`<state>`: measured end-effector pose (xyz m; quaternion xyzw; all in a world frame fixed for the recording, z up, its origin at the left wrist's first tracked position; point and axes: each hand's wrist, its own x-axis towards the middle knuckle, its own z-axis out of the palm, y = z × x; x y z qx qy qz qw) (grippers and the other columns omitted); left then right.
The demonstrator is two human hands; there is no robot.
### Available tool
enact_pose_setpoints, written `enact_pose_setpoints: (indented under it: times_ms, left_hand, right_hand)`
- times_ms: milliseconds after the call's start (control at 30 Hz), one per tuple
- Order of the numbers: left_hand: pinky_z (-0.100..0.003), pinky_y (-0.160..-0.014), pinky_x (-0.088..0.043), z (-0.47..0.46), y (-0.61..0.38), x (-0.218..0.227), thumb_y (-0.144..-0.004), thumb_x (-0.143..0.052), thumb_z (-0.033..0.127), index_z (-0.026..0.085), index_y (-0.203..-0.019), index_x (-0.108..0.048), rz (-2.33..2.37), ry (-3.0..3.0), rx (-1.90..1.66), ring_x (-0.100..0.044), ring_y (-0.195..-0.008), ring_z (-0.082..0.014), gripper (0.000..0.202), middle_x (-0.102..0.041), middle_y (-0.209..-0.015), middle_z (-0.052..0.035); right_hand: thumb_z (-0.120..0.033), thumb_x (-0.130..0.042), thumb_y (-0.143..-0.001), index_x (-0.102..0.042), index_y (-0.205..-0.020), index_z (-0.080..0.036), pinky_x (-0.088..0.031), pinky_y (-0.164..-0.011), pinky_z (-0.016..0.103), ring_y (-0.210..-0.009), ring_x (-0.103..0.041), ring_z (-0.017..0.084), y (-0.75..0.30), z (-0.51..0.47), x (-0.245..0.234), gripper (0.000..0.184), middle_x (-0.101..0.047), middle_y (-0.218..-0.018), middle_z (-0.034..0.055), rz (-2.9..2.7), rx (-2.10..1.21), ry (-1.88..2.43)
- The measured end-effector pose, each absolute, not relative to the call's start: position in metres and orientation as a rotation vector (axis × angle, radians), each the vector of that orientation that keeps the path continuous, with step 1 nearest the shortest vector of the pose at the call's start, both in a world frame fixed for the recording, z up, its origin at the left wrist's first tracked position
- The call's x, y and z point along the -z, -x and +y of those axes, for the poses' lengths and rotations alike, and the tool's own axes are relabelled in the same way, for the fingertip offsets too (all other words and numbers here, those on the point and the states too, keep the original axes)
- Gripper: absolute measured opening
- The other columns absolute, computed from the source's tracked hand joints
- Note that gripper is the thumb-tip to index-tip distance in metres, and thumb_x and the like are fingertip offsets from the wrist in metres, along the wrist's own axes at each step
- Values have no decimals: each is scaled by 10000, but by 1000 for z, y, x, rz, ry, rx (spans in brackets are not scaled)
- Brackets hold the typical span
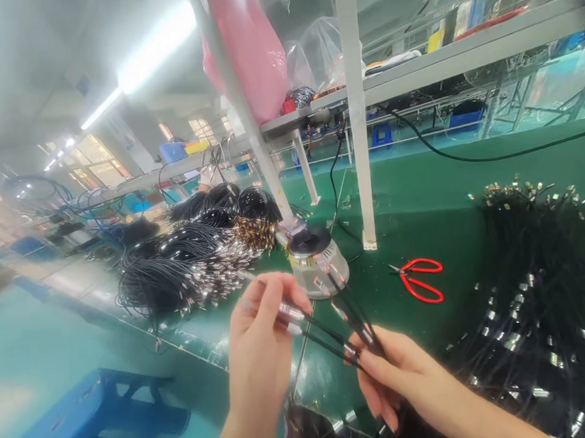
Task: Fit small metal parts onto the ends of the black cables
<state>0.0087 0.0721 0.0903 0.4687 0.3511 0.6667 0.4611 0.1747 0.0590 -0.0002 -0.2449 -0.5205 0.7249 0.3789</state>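
Observation:
Closed around the metal-tipped ends of a few black cables (pixel 325 330), my left hand (pixel 262 321) is raised over the green bench. My right hand (pixel 397 365) grips a bunch of black cables (pixel 351 308) lower down; some of their tips point up and away from me. Cables stretch between the two hands. Just beyond the fingers stands a pale round device with a black disc top (pixel 315 254). Red-handled scissors (pixel 422 280) lie on the bench to the right of it. My left fingertips partly hide the connector ends they hold.
Coiled black cable bundles (pixel 176 267) lie on the bench at left. A large heap of cables (pixel 524 309) covers the right side. White posts (pixel 357 108) rise from the green bench (pixel 438 222). A blue stool (pixel 86 420) stands on the floor, lower left.

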Motion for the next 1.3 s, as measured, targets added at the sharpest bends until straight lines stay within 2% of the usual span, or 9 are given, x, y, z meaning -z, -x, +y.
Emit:
enact_pose_setpoints:
  times_ms: [133, 333, 600, 667, 800, 900, 1033, 1100, 1300]
  left_hand:
    - [-255, -644, -496, 70, -16, -90, -880, -583, 457, 186, -899, -673, 804, -1038, -1679, -636, -679, -155, 287, -698, -737, -31]
    - [-260, -698, -498, 66, -26, -81, -794, -708, 218, 183, -763, -665, 982, -1065, -1591, -648, -688, -151, 64, -700, -681, 1]
    - [-270, -717, -481, 58, -29, -63, -739, -755, 235, 176, -821, -719, 1138, -1189, -1258, -611, -729, -163, 107, -694, -749, -24]
    - [-285, -773, -474, 59, -23, -63, -770, -731, 301, 183, -941, -728, 1141, -1235, -1356, -612, -834, -193, 208, -698, -831, -45]
    - [-314, -784, -467, 59, -12, -67, -935, -465, 470, 187, -1099, -696, 1153, -1320, -1553, -591, -946, -228, 401, -696, -982, -93]
    - [-303, -793, -473, 58, -11, -67, -918, -521, 449, 202, -1098, -701, 1169, -1353, -1538, -605, -942, -221, 355, -711, -1021, -82]
    - [-281, -828, -494, 57, -8, -63, -863, -634, 378, 209, -957, -754, 1170, -1323, -1433, -643, -910, -209, 227, -750, -963, -53]
    - [-281, -828, -506, 58, -5, -61, -847, -655, 366, 199, -877, -771, 1186, -1292, -1410, -658, -897, -213, 205, -764, -924, -56]
    - [-272, -658, -518, 57, -3, -61, -855, -647, 325, 171, -1005, -750, 1135, -1310, -1343, -629, -612, -158, 238, -709, -680, -24]
  right_hand:
    - [-520, -526, -936, -489, -910, -170, -312, -430, 159, -400, -477, 49, -175, 61, 0, 353, -628, -576, -16, -1304, -1802, 633]
    - [-555, -547, -908, -516, -903, -166, -276, -416, 180, -398, -490, 66, -172, 63, -7, 390, -666, -594, 10, -1290, -1775, 674]
    - [-520, -531, -929, -546, -867, -174, -386, -468, 210, -454, -550, 99, -173, 67, -12, 352, -666, -635, 9, -1277, -1702, 623]
    - [-508, -518, -941, -549, -879, -172, -415, -509, 219, -502, -581, 110, -174, 67, -11, 343, -673, -658, 15, -1283, -1726, 618]
    - [-477, -500, -961, -555, -993, -168, -464, -626, 242, -644, -630, 133, -173, 65, -10, 315, -677, -730, 21, -1327, -1811, 595]
    - [-452, -545, -944, -571, -980, -176, -486, -669, 243, -706, -591, 127, -169, 64, -11, 280, -604, -790, -2, -1352, -1803, 577]
    - [-428, -640, -879, -597, -899, -168, -432, -534, 209, -580, -473, 88, -165, 66, -12, 265, -508, -768, -30, -1375, -1700, 637]
    - [-407, -641, -876, -608, -854, -158, -422, -579, 226, -610, -486, 103, -164, 66, -13, 253, -520, -747, -24, -1397, -1644, 690]
    - [-344, -598, -903, -620, -815, -175, -394, -695, 260, -729, -484, 146, -162, 66, -16, 191, -574, -775, -11, -1476, -1430, 832]
